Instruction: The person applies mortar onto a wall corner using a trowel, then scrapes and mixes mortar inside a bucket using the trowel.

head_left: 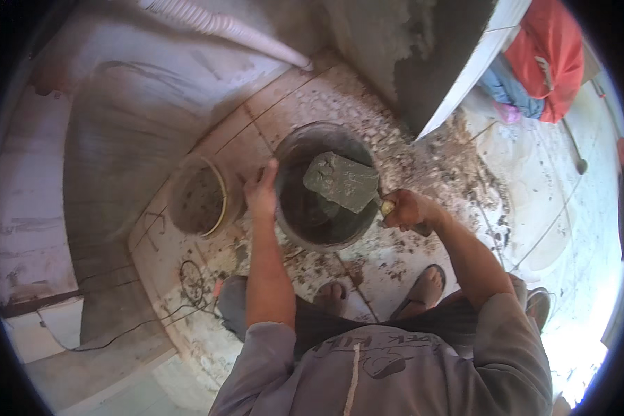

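Mortar on trowel [342, 182] over black bucket [324, 186], smaller bucket [200, 196] beside

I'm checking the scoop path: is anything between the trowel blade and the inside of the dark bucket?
Nothing visible. The trowel in the right hand sits over the open bucket; the left hand grips only the rim.

This is a building site, a room partway through plastering or tiling. Ahead of the hands rises a wall [395, 48] coated in rough grey mortar, and the tiled floor [367, 118] between it and the hands is strewn with mortar crumbs and rubble. A white corrugated hose [222, 28] runs along the floor ahead and left. A mortar-crusted bucket [197, 197] stands just left of the left hand [261, 191].
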